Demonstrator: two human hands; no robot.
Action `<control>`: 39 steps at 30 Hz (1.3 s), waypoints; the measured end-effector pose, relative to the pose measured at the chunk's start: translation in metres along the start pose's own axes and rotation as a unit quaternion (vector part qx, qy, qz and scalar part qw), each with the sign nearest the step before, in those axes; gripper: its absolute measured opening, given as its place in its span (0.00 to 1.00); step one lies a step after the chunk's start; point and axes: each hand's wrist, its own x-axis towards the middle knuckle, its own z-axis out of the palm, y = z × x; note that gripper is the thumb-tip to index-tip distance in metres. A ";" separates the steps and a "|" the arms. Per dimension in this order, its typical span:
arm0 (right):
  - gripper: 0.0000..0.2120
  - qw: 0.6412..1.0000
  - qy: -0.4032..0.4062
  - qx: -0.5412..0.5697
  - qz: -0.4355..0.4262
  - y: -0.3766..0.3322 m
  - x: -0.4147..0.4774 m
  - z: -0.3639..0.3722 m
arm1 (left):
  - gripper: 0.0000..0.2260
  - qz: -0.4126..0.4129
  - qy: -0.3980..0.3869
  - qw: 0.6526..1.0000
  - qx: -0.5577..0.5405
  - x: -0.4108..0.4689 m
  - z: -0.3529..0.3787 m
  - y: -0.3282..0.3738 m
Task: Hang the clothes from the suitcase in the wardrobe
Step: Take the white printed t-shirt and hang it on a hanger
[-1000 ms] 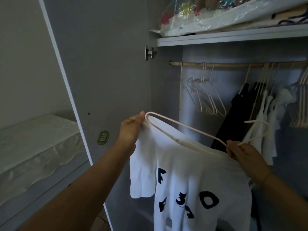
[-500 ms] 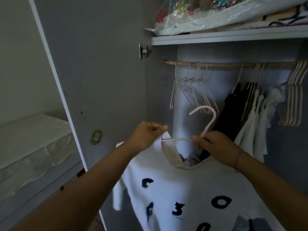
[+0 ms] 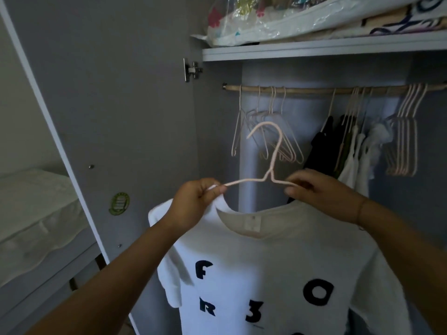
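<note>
At the far left, beyond the wardrobe, a bed with a pale cover is seen. Next to it the open wardrobe door is swung outward, its edge slanting down the left side; a green sticker is stuck on its inner face and a metal hinge is fixed at its top corner.

In front of the opening a white T-shirt with dark letters is held up. Its left shoulder, together with the end of a pale hanger, is pinched between thumb and forefinger of the left hand. The hanger's hook is kept upright below the rail, in front of a cluster of empty hangers. The hanger's right arm is gripped by the curled fingers of the right hand. Whether the hanger's ends are already inside the shirt cannot be told, since they are covered by the hands.

On the rail, a bare stretch is left between that cluster and the hung clothes, dark and white. Further right a second bunch of bare hangers is packed close together.

Above the rail, the shelf is loaded with a clear plastic bag of coloured items and, to the right, folded fabrics.
</note>
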 end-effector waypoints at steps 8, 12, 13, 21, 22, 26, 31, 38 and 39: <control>0.35 0.991 0.026 -0.022 0.130 0.039 -0.044 -0.020 | 0.09 0.007 0.012 0.999 0.052 0.012 -0.019 -0.007; 0.36 0.972 -0.074 0.095 0.202 0.026 -0.068 -0.012 | 0.11 0.008 -0.022 0.994 0.106 0.020 -0.007 -0.010; 0.31 0.959 -0.091 0.155 0.218 0.017 -0.073 -0.012 | 0.10 0.000 -0.027 0.995 0.100 0.022 -0.004 -0.011; 0.11 0.849 0.063 0.407 0.330 -0.007 -0.083 0.010 | 0.03 -0.018 0.200 0.979 -0.042 0.014 0.052 0.022; 0.15 0.858 0.069 0.402 0.313 -0.003 -0.083 0.015 | 0.08 -0.044 0.137 0.985 -0.094 0.007 0.065 0.036; 0.09 0.875 0.098 0.388 0.270 -0.007 -0.075 0.035 | 0.15 -0.210 -0.102 0.942 -0.240 -0.013 0.112 0.074; 0.11 0.860 0.150 0.369 0.318 -0.006 -0.060 0.056 | 0.10 -0.259 -0.092 0.897 -0.346 -0.003 0.131 0.084; 0.12 0.876 0.169 0.319 0.321 0.000 -0.047 0.053 | 0.09 -0.246 -0.078 0.906 -0.335 0.026 0.157 0.070; 0.13 0.879 0.171 0.305 0.323 0.004 -0.044 0.052 | 0.09 -0.249 -0.071 0.905 -0.337 0.033 0.161 0.067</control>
